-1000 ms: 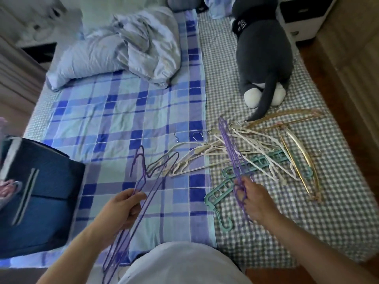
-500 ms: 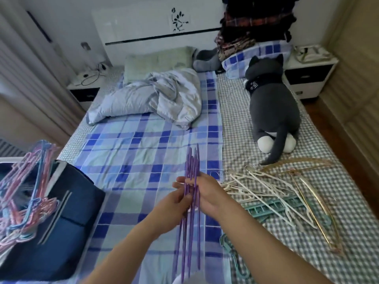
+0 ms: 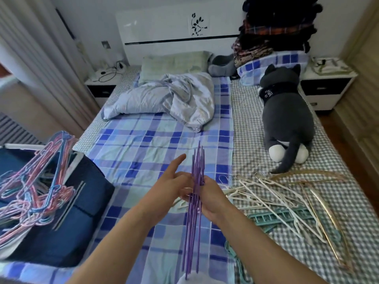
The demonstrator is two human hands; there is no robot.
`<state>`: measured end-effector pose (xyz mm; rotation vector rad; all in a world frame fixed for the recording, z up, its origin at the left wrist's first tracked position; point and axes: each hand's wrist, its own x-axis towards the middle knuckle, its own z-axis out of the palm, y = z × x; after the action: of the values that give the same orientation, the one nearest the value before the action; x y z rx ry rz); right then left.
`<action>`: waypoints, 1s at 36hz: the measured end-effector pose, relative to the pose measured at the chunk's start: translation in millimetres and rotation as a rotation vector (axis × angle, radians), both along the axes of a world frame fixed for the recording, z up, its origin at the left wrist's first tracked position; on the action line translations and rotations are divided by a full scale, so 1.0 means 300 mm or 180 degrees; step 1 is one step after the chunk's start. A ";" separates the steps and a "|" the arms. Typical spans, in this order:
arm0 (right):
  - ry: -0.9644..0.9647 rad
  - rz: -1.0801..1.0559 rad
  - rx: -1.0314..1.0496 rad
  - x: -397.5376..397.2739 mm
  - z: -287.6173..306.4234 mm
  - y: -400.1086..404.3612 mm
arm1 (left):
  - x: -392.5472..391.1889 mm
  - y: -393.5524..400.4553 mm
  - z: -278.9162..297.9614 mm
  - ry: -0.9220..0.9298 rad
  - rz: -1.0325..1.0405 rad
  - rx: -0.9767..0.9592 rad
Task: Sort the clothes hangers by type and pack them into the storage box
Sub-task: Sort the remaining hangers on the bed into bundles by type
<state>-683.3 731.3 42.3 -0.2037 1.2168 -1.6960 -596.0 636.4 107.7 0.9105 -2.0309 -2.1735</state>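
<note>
Gathering done: purple hangers (image 3: 195, 193), split before, now held together by right hand (image 3: 213, 198); left hand (image 3: 174, 185) spread open beside; box (image 3: 61, 212) next.

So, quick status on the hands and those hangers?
Right hand gripping purple hangers upright. Left hand alongside them, forefinger out. Storage box to the left, already holding pink-and-blue hangers.

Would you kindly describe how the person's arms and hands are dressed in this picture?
Both forearms are bare, with no sleeves in view. The left hand and right hand wear no gloves, and no watch or bracelet shows on either wrist. Rings cannot be made out.
</note>
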 end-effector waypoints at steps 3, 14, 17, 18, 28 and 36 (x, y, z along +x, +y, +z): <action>-0.0006 -0.0117 0.0107 0.004 -0.005 -0.003 | -0.003 0.008 0.003 0.0011 -0.0223 -0.0195; 0.0276 -0.0259 0.0275 0.006 -0.011 -0.016 | -0.020 0.002 0.001 -0.0045 -0.0148 -0.0722; 0.0316 -0.0304 0.0371 0.001 -0.005 -0.017 | -0.023 0.012 0.001 -0.0071 -0.0146 -0.0847; 0.0331 -0.0306 0.0407 0.000 -0.004 -0.016 | -0.024 0.016 0.004 -0.0100 -0.0138 -0.0905; 0.0799 -0.0104 0.0731 0.019 -0.011 -0.019 | -0.041 0.023 -0.007 -0.0110 0.0283 -0.1109; 0.0814 -0.0218 0.0835 0.042 -0.012 -0.018 | -0.019 0.036 0.020 -0.0031 0.0341 -0.1303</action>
<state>-670.7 725.9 38.8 -0.2255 1.6389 -1.5828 -601.8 647.2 113.7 0.9447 -2.2493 -1.6124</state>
